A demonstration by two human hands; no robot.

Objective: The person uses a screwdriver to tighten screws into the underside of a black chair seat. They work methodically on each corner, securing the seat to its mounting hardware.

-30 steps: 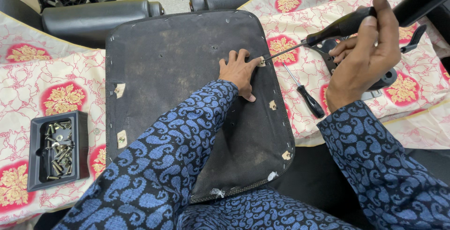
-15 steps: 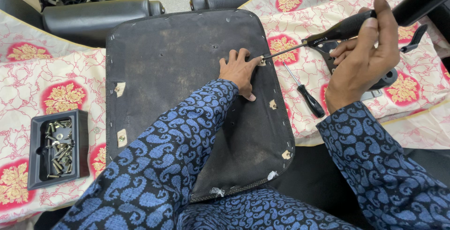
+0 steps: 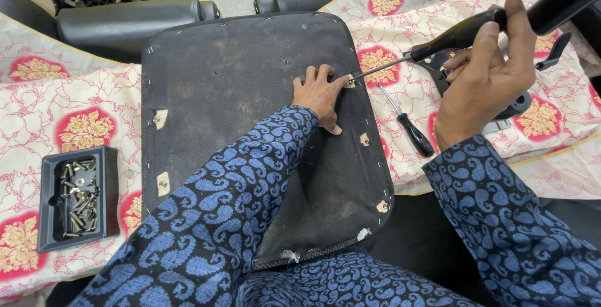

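Cream cloth (image 3: 75, 100) patterned with red veins and gold-on-red flowers, spread wide under everything, rumpled toward the right. Black seat panel (image 3: 238, 94) lying flat on it, rounded corners, dusty matte fabric stapled along the rim, small pale tabs at the edges; broad bare room across its left half, near edge hidden under blue paisley sleeves. Smooth dark padded cushions (image 3: 125, 22) beyond the far edge, touching it or just behind, hard to tell. Shallow black plastic tray (image 3: 47, 175) well apart at the left, rectangular, holding a heap of shiny metal screws (image 3: 78, 197). Left hand (image 3: 322, 94) pressed on the panel near its right edge, fingers spread and bent, thumb and forefinger pinching at a pale tab there. Right hand (image 3: 485, 75) raised above the cloth, fingers wrapped tight round the black handle of a screwdriver (image 3: 438, 44), slim steel shaft slanting down-left, tip at that same tab. Second, smaller screwdriver (image 3: 407, 122) lying loose on the cloth just beside the panel's right edge.
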